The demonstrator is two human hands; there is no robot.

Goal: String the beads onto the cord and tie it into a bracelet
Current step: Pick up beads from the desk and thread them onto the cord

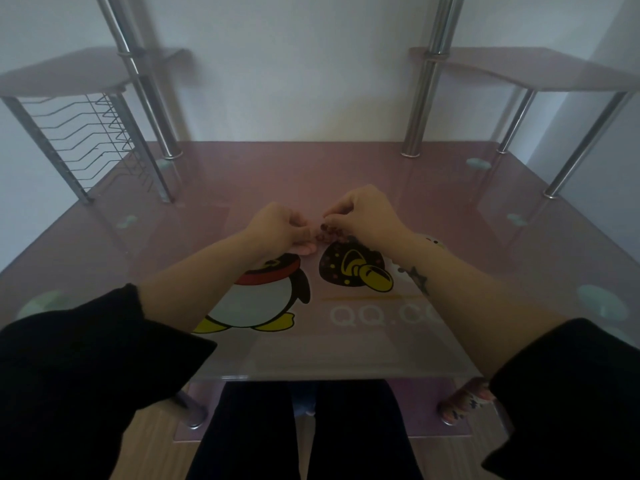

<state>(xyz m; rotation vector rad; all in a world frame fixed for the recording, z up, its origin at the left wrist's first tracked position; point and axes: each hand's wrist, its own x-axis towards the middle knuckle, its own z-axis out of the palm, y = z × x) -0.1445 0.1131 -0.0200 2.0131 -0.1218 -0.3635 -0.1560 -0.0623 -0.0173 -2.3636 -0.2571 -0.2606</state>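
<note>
A short run of small dark red beads (329, 232) sits between my two hands above the middle of the pink glass table (433, 209). My left hand (280, 230) has its fingers curled in toward the beads' left end. From the right, my right hand (360, 213) pinches with fingertips at the top of the bead string. The cord itself is too thin to make out. More dark beads (349, 240) trail down under my right hand.
Cartoon penguin stickers (263, 299) cover the glass near me. Chrome posts (415, 133) and raised side shelves stand at the back left and right, with a wire rack (90, 140) on the left. My legs show under the table's front edge.
</note>
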